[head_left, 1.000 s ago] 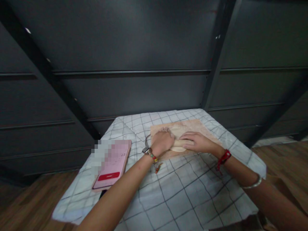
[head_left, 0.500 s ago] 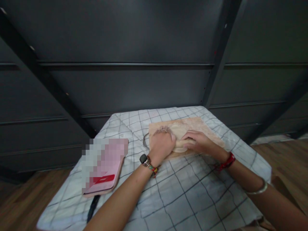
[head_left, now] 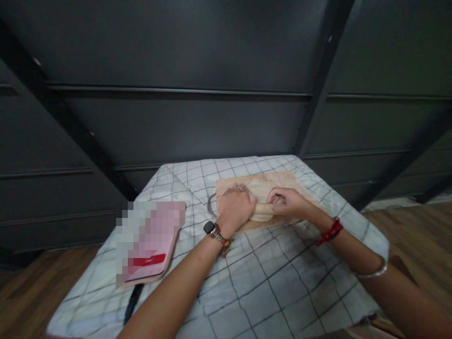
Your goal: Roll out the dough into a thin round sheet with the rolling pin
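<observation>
The pin (head_left: 263, 208) is clasped by left hand (head_left: 236, 210) and right hand (head_left: 287, 202) over dough (head_left: 262, 218), judged partly flattened, on the board (head_left: 282, 181).

Dough (head_left: 262, 217) on board (head_left: 290, 181), board on cloth (head_left: 282, 282), phone (head_left: 158, 235) left of board

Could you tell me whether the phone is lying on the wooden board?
No, the phone lies on the checked cloth, left of the board and apart from it.

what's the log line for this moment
left hand: on dough | right hand: curled on dough | dough: on wooden board | phone: on checked cloth
</observation>
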`<state>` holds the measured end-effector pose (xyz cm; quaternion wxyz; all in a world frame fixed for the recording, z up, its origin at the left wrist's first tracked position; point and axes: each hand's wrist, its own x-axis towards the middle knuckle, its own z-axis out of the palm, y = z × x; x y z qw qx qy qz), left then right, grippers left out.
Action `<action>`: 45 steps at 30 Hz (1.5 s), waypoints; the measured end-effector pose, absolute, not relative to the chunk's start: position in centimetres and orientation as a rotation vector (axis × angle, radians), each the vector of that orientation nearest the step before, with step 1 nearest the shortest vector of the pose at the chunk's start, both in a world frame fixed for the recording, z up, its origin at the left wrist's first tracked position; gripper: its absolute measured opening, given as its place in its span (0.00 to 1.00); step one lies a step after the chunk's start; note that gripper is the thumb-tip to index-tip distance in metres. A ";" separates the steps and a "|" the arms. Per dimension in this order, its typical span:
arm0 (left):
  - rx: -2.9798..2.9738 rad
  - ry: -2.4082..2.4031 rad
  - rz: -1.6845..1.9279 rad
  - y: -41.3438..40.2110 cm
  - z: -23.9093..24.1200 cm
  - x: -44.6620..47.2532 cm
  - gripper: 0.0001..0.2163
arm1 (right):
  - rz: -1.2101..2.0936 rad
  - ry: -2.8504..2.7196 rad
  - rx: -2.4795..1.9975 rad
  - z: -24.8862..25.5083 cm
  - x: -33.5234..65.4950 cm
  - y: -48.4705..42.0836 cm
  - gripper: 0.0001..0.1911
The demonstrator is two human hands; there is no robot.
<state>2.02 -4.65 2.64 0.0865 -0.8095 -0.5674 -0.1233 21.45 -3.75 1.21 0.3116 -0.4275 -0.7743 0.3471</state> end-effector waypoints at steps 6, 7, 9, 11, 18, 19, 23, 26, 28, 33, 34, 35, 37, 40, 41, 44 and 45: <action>-2.413 -1.778 -0.375 -4.5 2.7 2.1 0.18 | 0.912 -2.052 -1.017 2.4 22.3 -3.8 0.09; -2.423 -1.785 -0.365 -4.5 2.7 2.1 0.18 | 0.879 -2.058 -1.025 2.5 22.6 -3.9 0.10; -2.449 -1.802 -0.343 -4.5 2.7 2.1 0.19 | 0.689 -2.093 -1.097 2.4 23.0 -4.4 0.13; -2.470 -1.814 -0.333 -4.6 2.7 2.0 0.19 | 0.360 -2.183 -1.196 2.0 23.2 -5.1 0.15; -2.508 -1.917 -0.260 -2.9 3.6 2.4 0.20 | -0.265 -2.433 -1.402 1.6 22.9 -2.9 0.20; -2.514 -1.937 -0.228 -2.2 3.9 2.5 0.20 | -0.256 -2.459 -1.409 1.7 22.9 -1.9 0.21; -2.549 -2.021 -0.093 -0.5 4.8 3.0 0.19 | -0.184 -2.614 -1.370 1.6 23.1 0.7 0.21; -2.599 -2.006 -0.045 -2.0 4.8 2.9 0.19 | -0.056 -2.609 -1.380 0.9 23.8 -0.6 0.24; -2.673 -1.819 -0.068 -3.9 4.3 2.7 0.21 | 0.032 -2.596 -1.367 0.4 24.5 -2.4 0.26; -2.697 -1.668 -0.132 -4.6 3.5 2.5 0.22 | 0.103 -2.601 -1.356 0.9 24.3 -3.5 0.27; -2.676 -1.718 -0.115 -3.7 3.7 2.6 0.21 | 0.088 -2.540 -1.418 1.2 23.9 -2.7 0.27; -2.642 -1.759 -0.118 -2.7 3.9 2.7 0.21 | 0.078 -2.491 -1.456 1.5 23.4 -1.8 0.27; -2.537 -1.876 -0.131 -0.8 4.3 3.0 0.20 | 0.076 -2.401 -1.528 1.9 22.6 0.1 0.28; -2.551 -1.931 -0.073 -0.5 4.6 3.2 0.19 | 0.125 -2.404 -1.543 1.8 22.2 0.6 0.28; -2.595 -1.895 -0.059 -1.3 4.4 3.2 0.19 | 0.138 -2.435 -1.526 1.5 22.5 0.0 0.28; -2.663 -1.635 -0.164 -5.1 3.5 3.2 0.20 | 0.100 -2.579 -1.393 0.6 23.9 -3.0 0.27; -2.633 -1.600 -0.203 -6.2 3.2 3.3 0.20 | 0.065 -2.628 -1.309 0.3 24.3 -3.9 0.27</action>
